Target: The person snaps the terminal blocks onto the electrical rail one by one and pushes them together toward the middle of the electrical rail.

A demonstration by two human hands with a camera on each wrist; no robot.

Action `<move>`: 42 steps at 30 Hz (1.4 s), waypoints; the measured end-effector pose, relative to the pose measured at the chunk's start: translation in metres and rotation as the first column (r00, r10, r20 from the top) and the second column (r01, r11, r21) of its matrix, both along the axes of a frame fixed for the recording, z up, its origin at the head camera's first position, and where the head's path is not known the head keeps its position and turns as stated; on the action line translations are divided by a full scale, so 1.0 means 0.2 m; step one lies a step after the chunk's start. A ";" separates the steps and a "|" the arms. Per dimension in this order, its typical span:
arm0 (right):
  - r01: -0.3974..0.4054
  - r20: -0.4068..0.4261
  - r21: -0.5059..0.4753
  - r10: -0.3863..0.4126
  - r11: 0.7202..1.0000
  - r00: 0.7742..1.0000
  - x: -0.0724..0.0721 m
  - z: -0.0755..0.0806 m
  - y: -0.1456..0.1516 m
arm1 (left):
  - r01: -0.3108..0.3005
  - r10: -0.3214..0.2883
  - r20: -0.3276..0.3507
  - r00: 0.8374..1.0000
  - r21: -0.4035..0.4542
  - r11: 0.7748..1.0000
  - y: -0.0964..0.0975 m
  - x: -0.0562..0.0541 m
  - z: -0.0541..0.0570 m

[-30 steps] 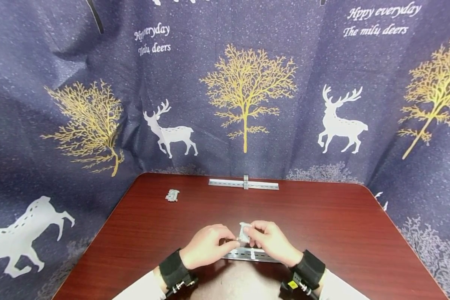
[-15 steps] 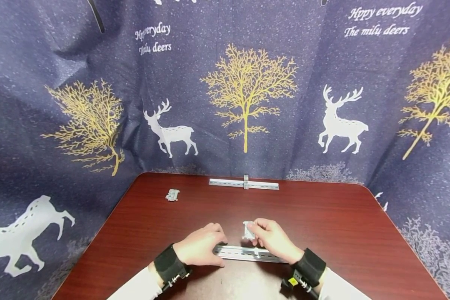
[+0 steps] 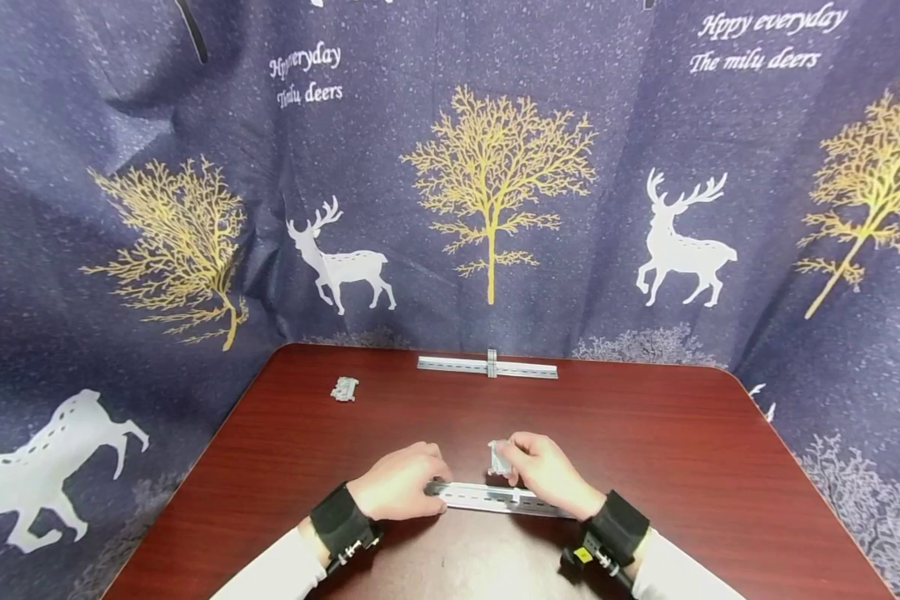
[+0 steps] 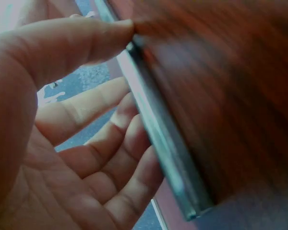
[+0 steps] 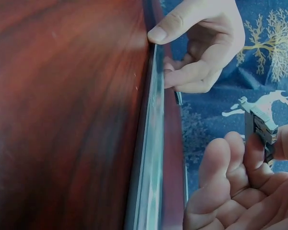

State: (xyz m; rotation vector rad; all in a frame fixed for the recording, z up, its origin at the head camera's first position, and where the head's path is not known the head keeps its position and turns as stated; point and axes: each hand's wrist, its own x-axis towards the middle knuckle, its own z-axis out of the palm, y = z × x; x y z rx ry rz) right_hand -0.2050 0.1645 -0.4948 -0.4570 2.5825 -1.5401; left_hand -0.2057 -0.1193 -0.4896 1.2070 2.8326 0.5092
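Observation:
A slotted metal DIN rail [image 3: 476, 497] lies across the near middle of the table. My left hand [image 3: 405, 483] grips its left end, thumb on the near edge and fingertips along the far edge, as the left wrist view shows on the rail [image 4: 158, 129]. Between thumb and finger my right hand [image 3: 551, 473] pinches a flat grey terminal block [image 3: 499, 458], just beyond the rail. The right wrist view shows this block [image 5: 260, 123] edge-on, apart from the rail. A small light piece [image 3: 516, 495] sits on the rail by the right hand, which hides the rail's right end.
Toward the back left of the red-brown table [image 3: 645, 433] lies another grey terminal block [image 3: 344, 389]. A second DIN rail [image 3: 450, 365] lies along the back edge, with a narrow grey piece [image 3: 492, 363] across its middle. A patterned curtain [image 3: 435, 208] hangs behind.
My left hand has left the terminal block and taken hold of the rail's left end. The right hand has moved slightly away from me with the block. The rail has shifted slightly away too.

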 end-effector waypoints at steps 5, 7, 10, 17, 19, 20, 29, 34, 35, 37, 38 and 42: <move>-0.005 -0.011 0.056 0.006 0.998 1.000 -0.05 0.00 -0.02 | -0.005 0.005 0.004 1.000 0.043 0.999 0.00 -0.05 -0.02; -0.016 -0.012 0.069 0.017 0.997 1.000 -0.06 0.00 -0.03 | -0.005 0.004 0.013 1.000 0.059 0.998 -0.01 -0.08 -0.03; -0.034 0.005 0.069 0.033 0.997 0.999 -0.09 0.00 -0.06 | -0.010 0.008 0.027 1.000 0.072 0.997 -0.01 -0.11 -0.04; -0.037 -0.015 0.218 0.042 0.975 0.999 -0.16 0.01 -0.13 | -0.023 0.020 0.031 0.999 0.103 0.994 0.01 -0.18 -0.05; -0.032 -0.052 0.304 0.050 0.952 0.997 -0.18 0.03 -0.15 | -0.017 0.015 0.024 1.000 0.107 0.994 0.01 -0.20 -0.05; -0.029 -0.073 0.345 0.058 0.938 0.996 -0.19 0.03 -0.16 | -0.014 0.012 0.021 1.000 0.110 0.994 0.01 -0.20 -0.05; -0.072 -0.217 0.508 0.208 0.858 0.954 -0.25 0.03 -0.19 | -0.013 0.008 0.038 0.999 0.134 0.991 0.01 -0.23 -0.05; -0.030 -0.103 0.556 0.105 0.831 0.989 -0.23 0.09 -0.25 | -0.030 0.024 0.048 0.999 0.139 0.990 0.01 -0.23 -0.06; -0.017 -0.095 0.570 0.087 0.822 0.992 -0.23 0.09 -0.25 | -0.035 0.029 0.049 0.998 0.139 0.990 0.01 -0.22 -0.06; 0.006 -0.083 0.595 0.053 0.803 0.995 -0.23 0.08 -0.27 | -0.045 0.038 0.052 0.998 0.139 0.989 0.01 -0.22 -0.06; 0.016 -0.083 0.607 0.043 0.794 0.996 -0.23 0.08 -0.27 | -0.050 0.043 0.054 0.998 0.140 0.989 0.01 -0.22 -0.06; 0.043 -0.093 0.639 0.022 0.768 0.995 -0.24 0.06 -0.29 | -0.053 0.046 0.051 0.998 0.142 0.988 0.02 -0.22 -0.07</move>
